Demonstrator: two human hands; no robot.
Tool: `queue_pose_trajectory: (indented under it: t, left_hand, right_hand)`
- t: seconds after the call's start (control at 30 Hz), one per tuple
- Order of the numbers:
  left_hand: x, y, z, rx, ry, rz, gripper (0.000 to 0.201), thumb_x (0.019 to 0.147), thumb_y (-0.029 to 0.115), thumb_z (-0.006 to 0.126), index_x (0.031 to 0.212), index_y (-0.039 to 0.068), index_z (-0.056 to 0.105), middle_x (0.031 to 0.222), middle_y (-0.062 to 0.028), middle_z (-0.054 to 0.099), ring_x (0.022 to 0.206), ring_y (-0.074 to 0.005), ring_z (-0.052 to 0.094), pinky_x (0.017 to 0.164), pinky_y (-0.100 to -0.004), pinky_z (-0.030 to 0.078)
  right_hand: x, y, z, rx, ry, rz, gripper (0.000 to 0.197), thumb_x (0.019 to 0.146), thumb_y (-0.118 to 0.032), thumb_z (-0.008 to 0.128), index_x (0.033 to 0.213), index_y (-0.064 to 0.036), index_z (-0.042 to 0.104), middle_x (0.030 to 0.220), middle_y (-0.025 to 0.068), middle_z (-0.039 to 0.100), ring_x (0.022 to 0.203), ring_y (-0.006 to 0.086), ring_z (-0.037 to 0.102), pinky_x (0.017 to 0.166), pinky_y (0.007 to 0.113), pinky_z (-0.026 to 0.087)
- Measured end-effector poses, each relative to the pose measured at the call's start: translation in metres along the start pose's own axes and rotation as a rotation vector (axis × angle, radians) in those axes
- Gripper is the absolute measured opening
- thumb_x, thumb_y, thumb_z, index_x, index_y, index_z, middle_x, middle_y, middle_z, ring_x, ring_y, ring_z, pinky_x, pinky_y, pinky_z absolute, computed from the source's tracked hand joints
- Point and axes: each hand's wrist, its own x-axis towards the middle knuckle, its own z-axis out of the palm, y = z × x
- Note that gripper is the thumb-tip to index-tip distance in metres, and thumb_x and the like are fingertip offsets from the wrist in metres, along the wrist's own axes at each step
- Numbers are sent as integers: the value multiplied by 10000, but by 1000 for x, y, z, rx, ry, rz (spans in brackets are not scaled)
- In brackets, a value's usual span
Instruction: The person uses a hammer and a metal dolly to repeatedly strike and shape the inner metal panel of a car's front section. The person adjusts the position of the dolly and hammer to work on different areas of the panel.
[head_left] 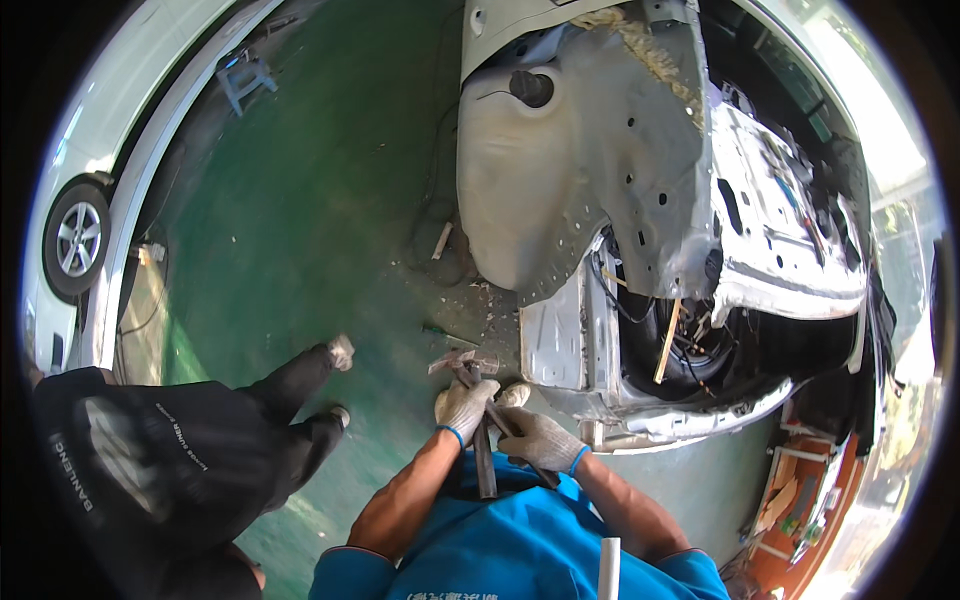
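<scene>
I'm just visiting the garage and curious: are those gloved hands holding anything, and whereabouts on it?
Yes. The left hand grips a dark metal bar near its upper end. The right hand grips a second dark tool partway along its handle.

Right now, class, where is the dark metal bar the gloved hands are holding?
In the head view, the dark metal bar sits low at centre, gripped by the left hand and right hand, beside the stripped car body.
</scene>
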Motion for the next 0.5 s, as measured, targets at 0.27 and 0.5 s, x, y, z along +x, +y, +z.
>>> queue_pose_trajectory:
  t: [0.27, 0.5]
  left_hand:
    - [-14, 101, -18, -234, -268, 130, 355, 968, 376, 752, 955, 48, 619, 678, -22, 612, 545, -141, 594, 495, -312, 497]
    - [28, 177, -70, -104, -469, 67, 384, 969, 307, 761, 1139, -3, 612, 723, -30, 589, 506, -122, 563, 466, -294, 494]
  right_hand:
    - [26, -50, -55, 253, 200, 83, 390, 946, -321, 727, 1097, 25, 629, 758, 83, 646, 603, 147, 621, 548, 345, 501]
    - [-42, -117, -96, 493, 755, -296, 401, 735, 75, 645, 1135, 55, 620, 785, 64, 640, 611, 137, 611, 550, 275, 506]
